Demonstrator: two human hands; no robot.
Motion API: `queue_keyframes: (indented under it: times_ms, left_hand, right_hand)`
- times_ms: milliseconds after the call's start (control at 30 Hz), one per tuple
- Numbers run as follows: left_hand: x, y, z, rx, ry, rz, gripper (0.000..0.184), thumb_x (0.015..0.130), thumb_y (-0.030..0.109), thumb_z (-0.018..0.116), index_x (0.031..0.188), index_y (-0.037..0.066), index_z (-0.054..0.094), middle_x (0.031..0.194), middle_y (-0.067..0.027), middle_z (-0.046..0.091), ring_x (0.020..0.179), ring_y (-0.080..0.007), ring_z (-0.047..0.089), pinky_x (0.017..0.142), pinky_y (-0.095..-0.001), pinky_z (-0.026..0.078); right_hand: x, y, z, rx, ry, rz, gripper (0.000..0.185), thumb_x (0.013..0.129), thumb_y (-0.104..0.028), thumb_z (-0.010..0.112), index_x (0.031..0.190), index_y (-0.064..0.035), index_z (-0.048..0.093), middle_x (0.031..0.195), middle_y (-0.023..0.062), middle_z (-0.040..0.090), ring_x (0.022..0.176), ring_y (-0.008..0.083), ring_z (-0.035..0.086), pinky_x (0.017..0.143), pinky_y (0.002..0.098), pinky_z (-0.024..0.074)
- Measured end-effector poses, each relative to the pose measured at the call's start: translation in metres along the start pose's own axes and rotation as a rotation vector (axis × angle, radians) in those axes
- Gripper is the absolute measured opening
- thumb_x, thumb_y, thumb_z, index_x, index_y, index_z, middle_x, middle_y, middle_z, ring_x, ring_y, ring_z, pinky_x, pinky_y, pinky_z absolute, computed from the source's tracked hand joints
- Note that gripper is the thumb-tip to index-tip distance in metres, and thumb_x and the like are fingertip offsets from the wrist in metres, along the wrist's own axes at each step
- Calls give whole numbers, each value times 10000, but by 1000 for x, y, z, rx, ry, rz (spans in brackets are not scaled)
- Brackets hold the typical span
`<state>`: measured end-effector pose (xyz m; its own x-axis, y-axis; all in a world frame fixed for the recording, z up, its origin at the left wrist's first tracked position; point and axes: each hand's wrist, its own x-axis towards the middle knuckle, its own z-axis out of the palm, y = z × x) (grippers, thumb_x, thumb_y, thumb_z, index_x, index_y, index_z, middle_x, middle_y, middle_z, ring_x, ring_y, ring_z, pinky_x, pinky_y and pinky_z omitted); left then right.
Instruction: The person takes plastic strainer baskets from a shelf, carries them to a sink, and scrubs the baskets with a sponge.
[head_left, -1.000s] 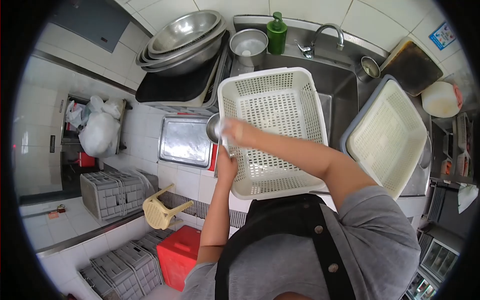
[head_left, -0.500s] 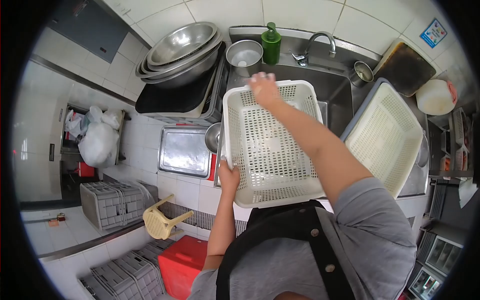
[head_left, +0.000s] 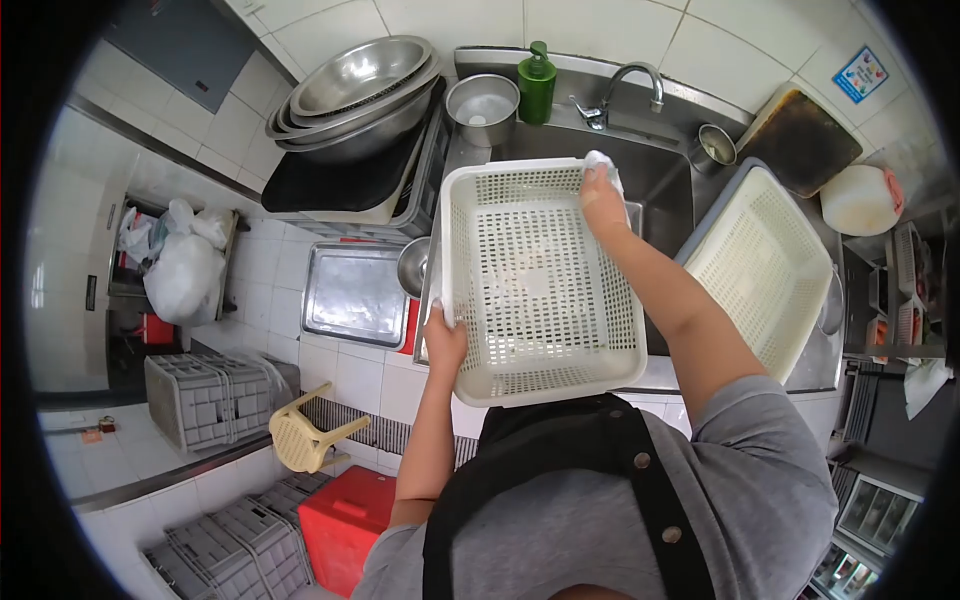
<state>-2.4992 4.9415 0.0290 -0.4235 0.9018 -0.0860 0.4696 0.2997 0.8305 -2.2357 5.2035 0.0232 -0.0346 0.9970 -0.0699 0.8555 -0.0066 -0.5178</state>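
Note:
A white perforated plastic basket is held tilted in front of the sink, its inside facing me. My left hand grips the basket's left rim, thumb on the inner side and the other fingers hidden behind the wall. At the far right corner of the basket, my right hand is closed on a crumpled white cloth and presses it against the rim.
A second cream basket leans right of the sink. Behind stand a faucet, a green pump bottle and a metal pot. Stacked metal bowls are at left. A yellow stool stands on the floor.
My right hand has moved rightward along the basket's far rim to its right corner, and the white cloth now shows plainly. My left hand stays on the left rim.

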Motion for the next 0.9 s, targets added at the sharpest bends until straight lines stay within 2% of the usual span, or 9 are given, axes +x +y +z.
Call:
queue_keyframes:
  times_ms: [100, 200, 333, 400, 567, 667, 767, 867, 900]
  left_hand:
    - [3, -3, -1, -58, -50, -52, 440, 733, -13, 572, 1168, -56, 517, 938, -281, 641, 891, -402, 651, 745, -428, 509]
    - [6, -18, 4, 81, -2, 136, 451, 727, 8, 579, 1171, -44, 520, 914, -279, 645, 859, -398, 658, 724, -426, 515]
    - [7, -9, 6, 72, -37, 60, 428, 739, 24, 578, 1158, -51, 532, 881, -257, 655, 729, -364, 668, 629, -386, 523]
    - [9, -10, 10, -147, -63, -63, 400, 755, 13, 584, 1151, -38, 547, 902, -190, 661, 773, -280, 664, 676, -351, 516]
    - [14, -7, 10, -227, -65, -53, 375, 763, 25, 588, 1134, -31, 568, 881, -125, 661, 685, -157, 617, 606, -284, 483]
    - [25, 9, 2, -129, -87, -10, 376, 727, -14, 542, 1100, -46, 570, 824, -153, 657, 621, -192, 609, 558, -308, 468]
    - [41, -7, 9, -38, -80, 59, 364, 705, -28, 542, 1066, -57, 584, 841, -172, 656, 650, -210, 610, 589, -335, 468]
    - [49, -16, 11, -127, -44, 84, 369, 696, -27, 554, 1062, -66, 587, 867, -189, 662, 693, -232, 634, 627, -343, 484]
    - [50, -17, 12, -179, -29, 78, 372, 693, -26, 560, 1062, -69, 588, 877, -194, 664, 710, -241, 644, 642, -343, 492]
  right_hand:
    - [-15, 22, 41, -372, -32, -397, 402, 893, -139, 458, 1268, -9, 401, 1264, 315, 459, 942, 434, 617, 797, 485, 513]
    - [-38, 4, 78, -53, 34, -11, 397, 845, -78, 522, 1228, -10, 444, 1240, 310, 466, 986, 454, 587, 832, 496, 496]
    - [-96, -35, 156, 78, -41, -834, 408, 782, 6, 499, 1182, 51, 427, 1160, 325, 486, 1008, 444, 549, 870, 493, 463]
    - [-169, -96, 113, 164, -368, -422, 352, 794, -24, 524, 1119, 60, 419, 1136, 343, 482, 1011, 457, 541, 856, 508, 452]
    - [-246, -135, 90, 374, -623, 58, 337, 791, -40, 576, 1069, 66, 419, 1042, 328, 557, 972, 476, 573, 813, 513, 463]
    - [-275, -137, 62, 343, -701, -227, 377, 810, -74, 590, 1111, 57, 406, 955, 345, 577, 950, 484, 581, 848, 514, 447]
    - [-260, -88, 67, 68, -812, -462, 357, 825, -25, 526, 1180, -3, 555, 1126, 247, 602, 1037, 398, 600, 910, 449, 467]
    - [-212, -15, 45, -306, -1038, -701, 271, 713, -8, 643, 982, -36, 652, 962, 189, 663, 934, 346, 645, 819, 432, 517]
    - [-207, 4, 22, -386, -1027, -587, 243, 702, -7, 650, 944, -27, 648, 939, 193, 660, 922, 353, 642, 812, 432, 516]
